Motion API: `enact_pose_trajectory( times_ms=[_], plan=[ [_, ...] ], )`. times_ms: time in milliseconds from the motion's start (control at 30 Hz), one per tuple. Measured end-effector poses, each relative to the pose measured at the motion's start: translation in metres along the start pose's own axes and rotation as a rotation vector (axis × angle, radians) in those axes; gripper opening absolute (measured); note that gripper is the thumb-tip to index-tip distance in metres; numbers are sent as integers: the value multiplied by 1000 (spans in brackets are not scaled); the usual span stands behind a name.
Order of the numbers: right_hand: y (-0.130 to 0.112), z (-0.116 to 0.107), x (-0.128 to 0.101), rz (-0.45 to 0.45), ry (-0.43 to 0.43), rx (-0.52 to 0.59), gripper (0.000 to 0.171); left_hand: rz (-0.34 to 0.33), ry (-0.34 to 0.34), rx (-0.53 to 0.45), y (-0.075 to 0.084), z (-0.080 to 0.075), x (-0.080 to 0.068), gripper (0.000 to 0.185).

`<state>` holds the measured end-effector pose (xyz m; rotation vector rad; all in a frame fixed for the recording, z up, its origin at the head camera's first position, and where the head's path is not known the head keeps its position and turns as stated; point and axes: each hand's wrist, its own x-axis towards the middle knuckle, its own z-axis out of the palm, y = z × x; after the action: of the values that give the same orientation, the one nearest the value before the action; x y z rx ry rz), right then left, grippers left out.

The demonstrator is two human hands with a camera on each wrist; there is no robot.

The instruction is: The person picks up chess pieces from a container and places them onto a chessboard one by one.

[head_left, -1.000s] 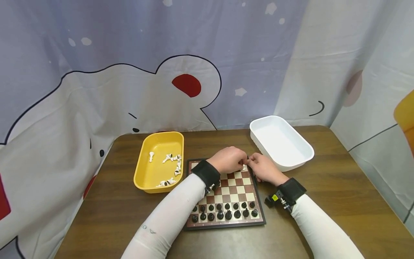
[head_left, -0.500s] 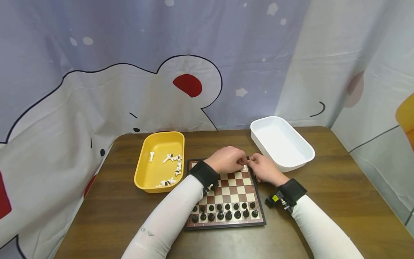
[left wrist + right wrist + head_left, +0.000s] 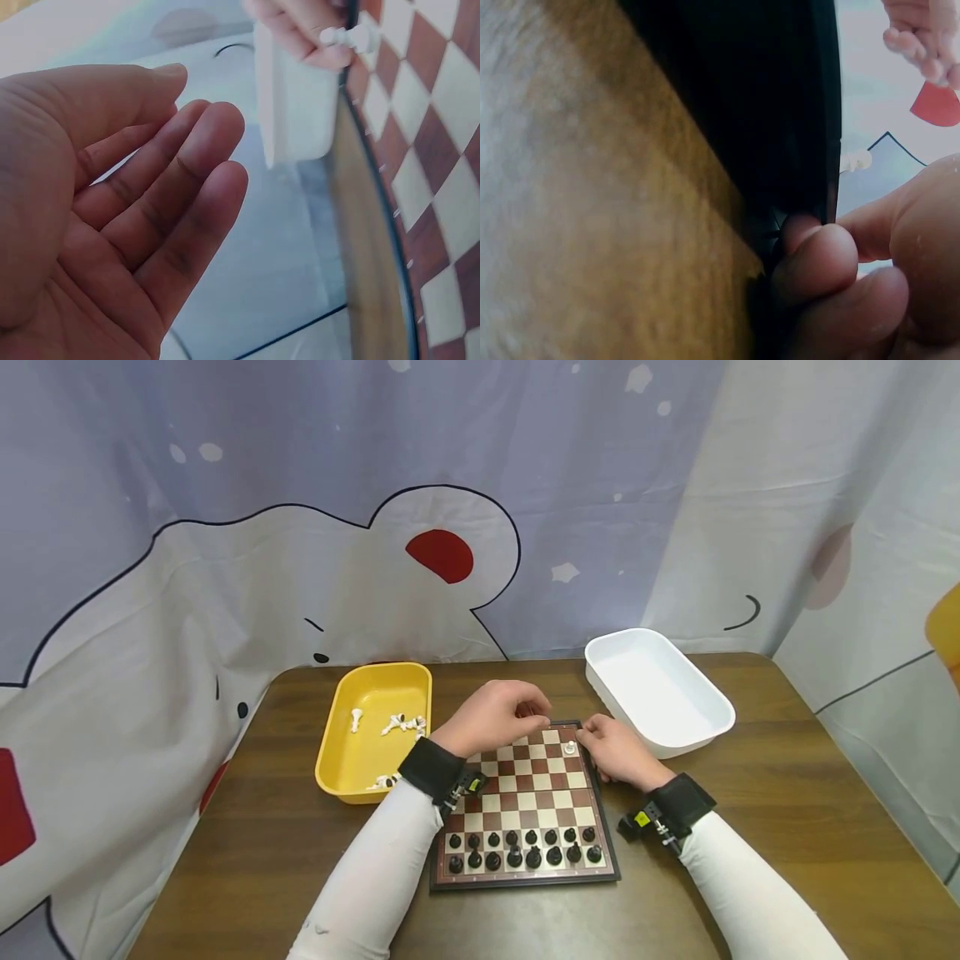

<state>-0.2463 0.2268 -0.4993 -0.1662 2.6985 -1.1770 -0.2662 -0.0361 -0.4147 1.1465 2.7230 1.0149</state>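
Head view: a magnetic chessboard (image 3: 525, 810) lies on a wooden table (image 3: 787, 793), with a yellow tray (image 3: 372, 760) beyond the left fingers and a white tray (image 3: 660, 693) beyond the right fingers. The left hand (image 3: 495, 718) hovers over the board's far edge, holding nothing, its fingers relaxed and slightly apart, as the left wrist view confirms (image 3: 120, 217). The right hand (image 3: 618, 756) rests at the board's far right corner, its curled fingers gripping the board's rim (image 3: 810, 255). One white pawn (image 3: 569, 747) stands upright on a far-row square, just beside the right fingertips and apart from the left ones. Judged from the layout, all sixteen black pieces (image 3: 525, 847) are set in two rows at the near edge, well behind both hands, while only this single white piece is on the board; the remaining white pieces (image 3: 401, 727) lie tumbled in the yellow tray, so the white side appears barely begun. Open squares stretch between the fingers and the black rows; the white tray's wall sits close to the right knuckles, whereas the path from the left fingers to the yellow tray crosses bare table.
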Motion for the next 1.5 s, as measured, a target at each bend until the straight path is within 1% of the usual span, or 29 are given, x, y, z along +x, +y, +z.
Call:
enact_pose_trajectory(
  times_ms=[133,333,433,533,633,733,867,1000,1100,1233,1367,1500],
  plan=[
    [0,-1,0,-3,-2,-3,31,-31,83,-43,-1,-12,-11,17],
    [0,-2,0,-13,-4,-10,30,-33,166,-62,-8,-26,-24,14],
    [0,-3,-1,-16,-1,-8,29,-23,202,-56,-12,-33,-29,15],
    [0,-3,-1,-18,0,-8,29,-34,225,-18,-17,-41,-35,16],
    [2,-3,-1,-14,-4,-12,29,-81,228,25,-23,-48,-42,18],
    [4,-5,-3,-4,-4,-12,30,-159,230,69,-32,-57,-49,20],
    [4,-7,-6,-8,-4,-3,31,-286,234,154,-46,-71,-61,22],
    [2,-7,-6,-13,-3,-5,31,-379,225,215,-63,-83,-71,25],
    [2,-7,-5,-13,-1,-13,30,-412,215,237,-77,-87,-77,25],
    [1,-5,-4,-7,-1,-16,31,-441,204,262,-92,-86,-83,22],
    [1,-4,-4,4,-8,-12,32,-468,195,260,-101,-83,-86,20],
    [1,-5,-4,-1,-13,-13,32,-493,182,258,-109,-80,-87,23]
  ],
)
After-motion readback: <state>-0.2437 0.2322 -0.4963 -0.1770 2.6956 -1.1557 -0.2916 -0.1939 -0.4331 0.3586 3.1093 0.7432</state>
